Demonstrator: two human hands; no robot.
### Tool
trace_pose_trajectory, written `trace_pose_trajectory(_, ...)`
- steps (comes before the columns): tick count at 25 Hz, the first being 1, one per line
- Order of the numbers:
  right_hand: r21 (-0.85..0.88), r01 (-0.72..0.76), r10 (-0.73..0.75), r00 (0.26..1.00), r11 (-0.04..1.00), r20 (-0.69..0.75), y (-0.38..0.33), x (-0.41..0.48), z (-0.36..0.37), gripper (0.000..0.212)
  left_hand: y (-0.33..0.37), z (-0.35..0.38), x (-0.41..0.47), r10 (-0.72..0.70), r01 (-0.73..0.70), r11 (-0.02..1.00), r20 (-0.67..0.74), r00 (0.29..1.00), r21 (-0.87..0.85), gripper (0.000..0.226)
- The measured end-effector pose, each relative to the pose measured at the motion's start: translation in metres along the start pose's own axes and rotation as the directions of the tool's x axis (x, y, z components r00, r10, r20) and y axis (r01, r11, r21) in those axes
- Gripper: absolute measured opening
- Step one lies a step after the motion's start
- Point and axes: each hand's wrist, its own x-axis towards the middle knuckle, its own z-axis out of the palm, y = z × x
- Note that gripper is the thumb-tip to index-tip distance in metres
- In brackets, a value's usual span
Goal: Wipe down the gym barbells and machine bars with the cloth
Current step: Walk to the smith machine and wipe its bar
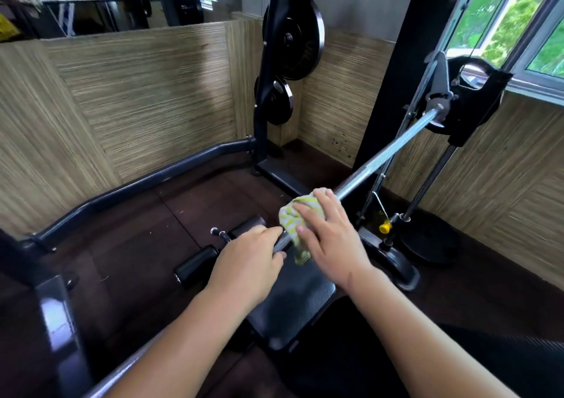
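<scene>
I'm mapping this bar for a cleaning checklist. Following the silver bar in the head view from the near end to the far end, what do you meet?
left hand gripping the bar → green-and-white cloth under the right hand → bare silver bar → black carriage by the window.

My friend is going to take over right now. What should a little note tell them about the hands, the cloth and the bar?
Left hand: closed around the silver bar, steadying it.
Right hand: presses the green and white striped cloth around the bar, just beyond the left hand.
The bar runs up and right to its holder by the window.
Done: cannot tell how much has been wiped.
Left: the knurled stretch toward the far end, then the other bars, such as the black frame bar by the wall.
</scene>
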Motion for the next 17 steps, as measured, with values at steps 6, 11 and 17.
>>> trace_pose_trajectory(6,0.05,-0.03,0.029,1.0,0.998,0.01,0.013,0.006,-0.006,0.048,-0.009,-0.009,-0.026,-0.08,0.08,0.996,-0.013,0.997,0.033,0.024)
trace_pose_trajectory(11,0.129,-0.132,0.136,0.99,0.983,-0.021,0.003,0.006,-0.004,0.042,-0.01,-0.015,-0.045,-0.199,0.202,0.977,-0.04,0.979,0.074,0.025)
trace_pose_trajectory(17,0.152,0.181,-0.18,0.983,0.972,-0.021,-0.051,-0.037,0.02,0.045,-0.005,-0.02,-0.068,-0.324,0.336,0.931,-0.104,0.94,0.144,0.032)
